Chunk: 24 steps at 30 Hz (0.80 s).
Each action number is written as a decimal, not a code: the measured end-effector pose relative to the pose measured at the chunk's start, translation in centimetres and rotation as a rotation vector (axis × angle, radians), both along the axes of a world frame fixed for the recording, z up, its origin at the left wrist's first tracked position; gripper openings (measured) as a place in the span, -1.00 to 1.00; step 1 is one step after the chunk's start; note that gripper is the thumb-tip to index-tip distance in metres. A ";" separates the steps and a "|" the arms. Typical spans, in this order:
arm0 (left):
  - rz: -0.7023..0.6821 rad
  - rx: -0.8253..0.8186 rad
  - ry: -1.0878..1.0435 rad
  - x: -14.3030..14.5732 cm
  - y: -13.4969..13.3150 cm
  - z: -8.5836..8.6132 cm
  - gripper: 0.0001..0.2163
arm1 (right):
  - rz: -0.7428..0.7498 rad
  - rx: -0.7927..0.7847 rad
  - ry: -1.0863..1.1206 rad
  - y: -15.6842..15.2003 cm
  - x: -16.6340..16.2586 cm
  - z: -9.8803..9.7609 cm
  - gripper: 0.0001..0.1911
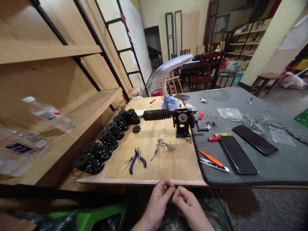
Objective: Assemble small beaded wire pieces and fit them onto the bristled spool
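Note:
My left hand (160, 196) and my right hand (186, 203) meet below the front edge of the wooden table (168, 166), over my lap. Both have fingers curled and pinched together at a tiny item between them that I cannot make out. On the table ahead lie blue-handled pliers (136, 159), a small heap of coloured bits (165, 145), and a black hand-crank winder (183, 121) with a row of black spools (157, 114) on its shaft. Stacks of black spools (106, 144) run along the left.
A grey mat (260, 160) on the right carries two dark phones (237, 153), a thread snip with an orange pen (211, 161), a red lighter (213, 139) and plastic bags. A desk lamp (168, 80) stands behind. Wooden shelves with plastic bottles (48, 114) rise at left.

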<state>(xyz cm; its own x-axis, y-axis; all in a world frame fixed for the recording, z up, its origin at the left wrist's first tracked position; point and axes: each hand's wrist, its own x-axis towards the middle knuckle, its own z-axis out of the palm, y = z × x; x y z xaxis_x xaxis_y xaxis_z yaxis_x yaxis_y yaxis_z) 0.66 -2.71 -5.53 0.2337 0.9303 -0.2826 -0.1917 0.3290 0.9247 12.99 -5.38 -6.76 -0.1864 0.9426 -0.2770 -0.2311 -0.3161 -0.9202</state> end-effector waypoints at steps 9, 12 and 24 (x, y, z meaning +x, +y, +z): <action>-0.002 0.038 0.031 0.0 0.0 0.2 -0.86 | 0.002 -0.022 0.015 0.1 0.0 -0.1 -0.62; -0.005 0.049 0.046 0.0 0.1 0.3 -0.86 | 0.004 -0.025 0.003 0.1 0.0 0.2 -0.61; -0.036 0.117 0.104 -0.1 -0.1 0.6 -0.90 | 0.002 -0.056 0.032 0.2 0.1 0.9 -0.62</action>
